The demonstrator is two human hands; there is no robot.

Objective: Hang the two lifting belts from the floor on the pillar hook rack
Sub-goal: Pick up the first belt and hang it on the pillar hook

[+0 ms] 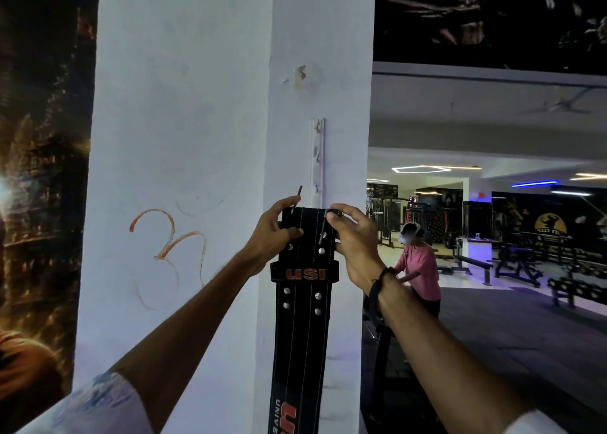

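Both hands' grips pinching belt top edge, just under pillar hook rack.

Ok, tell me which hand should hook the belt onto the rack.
Probably right. The right hand pinches the belt at its buckle end directly beneath the hook rack; the left hand grips the far edge, steadying it.
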